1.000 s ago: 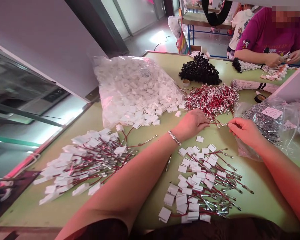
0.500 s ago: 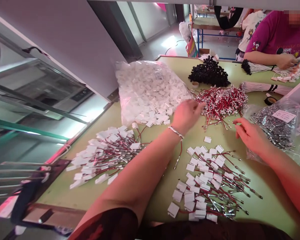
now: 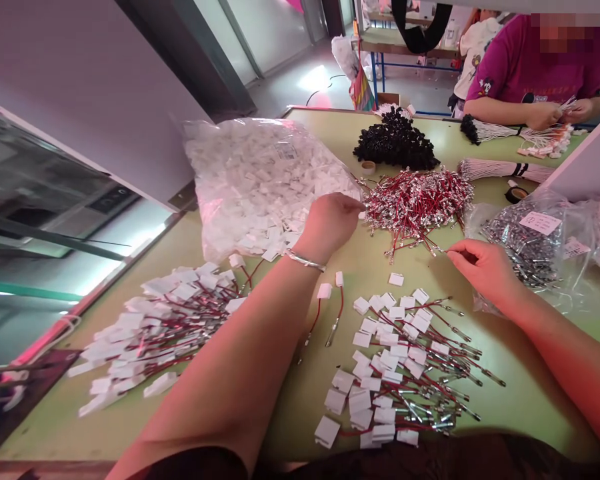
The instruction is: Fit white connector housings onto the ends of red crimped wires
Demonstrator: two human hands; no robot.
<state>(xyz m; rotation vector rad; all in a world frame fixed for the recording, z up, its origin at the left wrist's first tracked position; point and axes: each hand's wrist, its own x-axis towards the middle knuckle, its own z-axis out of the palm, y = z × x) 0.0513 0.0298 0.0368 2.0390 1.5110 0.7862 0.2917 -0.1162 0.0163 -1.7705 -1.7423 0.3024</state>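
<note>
My left hand [image 3: 333, 223] is closed in a pinch between the bag of white connector housings [image 3: 260, 180] and the heap of short red wires with metal terminals [image 3: 420, 200]. A small white bit shows at its fingertips, too small to name. At the near edge of that heap, my right hand [image 3: 485, 267] pinches the end of a thin red wire [image 3: 436, 249]. Below lie two red wires, each with a white housing [image 3: 324, 291] on one end. A lone white housing [image 3: 395, 279] sits between my hands.
Wired white housings lie in one pile at left [image 3: 155, 320] and another at near right [image 3: 390, 360]. Behind are black connectors [image 3: 397, 141], a tape roll [image 3: 517, 193] and a bag of metal parts [image 3: 525, 240]. Across the table a co-worker [image 3: 540, 73] handles white wires.
The view has shifted, so the table sits further left. My left hand has drawn back from the wire heap. Two housings with wires now show beside my left forearm. My right hand's fingers have closed together.
</note>
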